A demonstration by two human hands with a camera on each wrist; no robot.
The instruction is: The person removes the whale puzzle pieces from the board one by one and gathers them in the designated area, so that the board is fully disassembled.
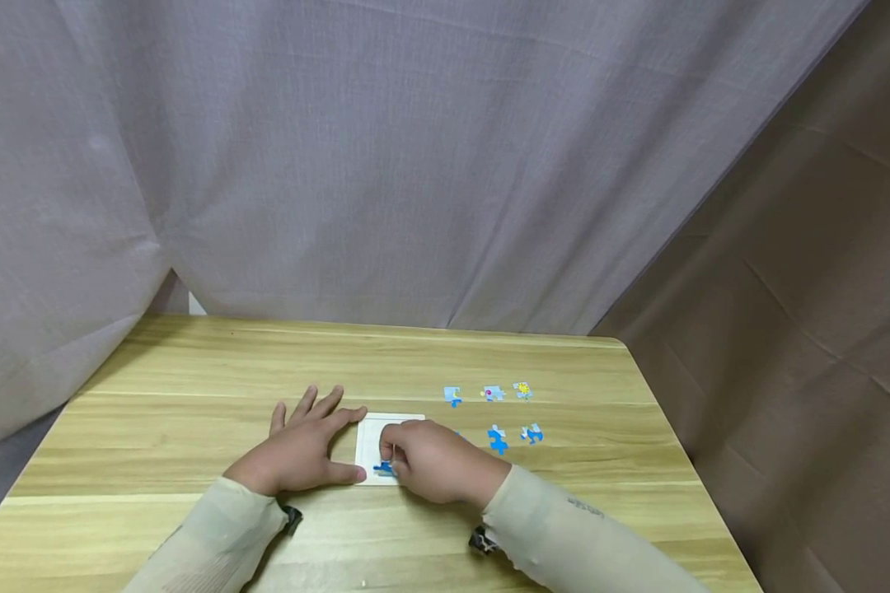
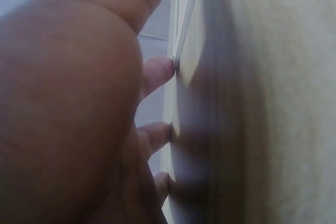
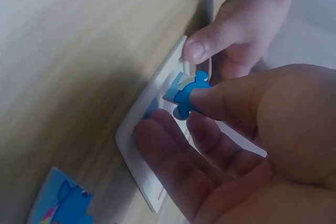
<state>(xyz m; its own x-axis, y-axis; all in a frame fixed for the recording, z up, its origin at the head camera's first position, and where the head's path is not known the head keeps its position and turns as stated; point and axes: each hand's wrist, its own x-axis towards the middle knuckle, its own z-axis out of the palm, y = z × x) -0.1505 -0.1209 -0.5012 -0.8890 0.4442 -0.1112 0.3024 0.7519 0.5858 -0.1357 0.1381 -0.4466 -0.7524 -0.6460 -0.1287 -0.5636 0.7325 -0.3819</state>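
Note:
A shallow white puzzle tray [image 1: 371, 435] lies flat on the wooden table. At its left edge is my left hand [image 1: 297, 451], fingers spread, with thumb tip and index fingertip touching the near and far left corners. My right hand [image 1: 445, 463] pinches a blue jigsaw piece [image 3: 184, 95] between thumb and fingers, low over the tray's near left part. The right wrist view shows this piece tilted, with a light blue corner. In the left wrist view, the left hand's fingertips [image 2: 163, 132] rest on the table along the tray's side.
Right of the tray, loose jigsaw pieces lie in two rows: a sun piece [image 1: 522, 390], a pink-marked piece [image 1: 493, 393] and a moon piece [image 1: 452, 395] behind, blue pieces [image 1: 498, 440] in front. One is partly hidden by the right hand. A grey curtain [image 1: 356, 181] hangs behind the table.

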